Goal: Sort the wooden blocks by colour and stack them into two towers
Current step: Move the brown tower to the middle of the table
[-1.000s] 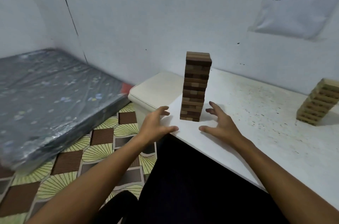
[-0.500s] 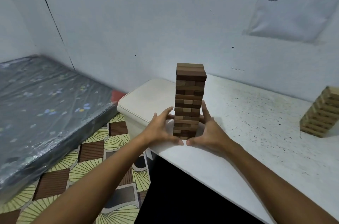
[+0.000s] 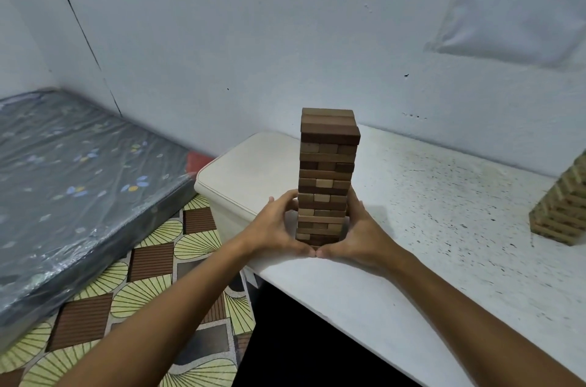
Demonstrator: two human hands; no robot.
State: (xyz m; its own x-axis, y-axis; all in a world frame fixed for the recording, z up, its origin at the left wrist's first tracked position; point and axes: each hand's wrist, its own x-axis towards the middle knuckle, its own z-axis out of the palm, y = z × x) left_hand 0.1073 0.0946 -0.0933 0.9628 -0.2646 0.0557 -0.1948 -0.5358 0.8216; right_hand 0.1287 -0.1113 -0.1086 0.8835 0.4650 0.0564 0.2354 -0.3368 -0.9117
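The dark block tower (image 3: 326, 177) stands upright near the front left edge of the white worktop (image 3: 428, 228). The left hand (image 3: 276, 233) and right hand (image 3: 358, 234) cup its lower courses from either side, fingers curled round it, thumb tips meeting in front. A pale block tower (image 3: 561, 206) stands well apart to the right, bare worktop between them. Left of the worktop sits a cream box (image 3: 241, 171).

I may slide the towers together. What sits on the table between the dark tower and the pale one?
Nothing: in the head view, bare speckled table runs from the dark tower, beyond the right hand cupping it, to the pale tower.
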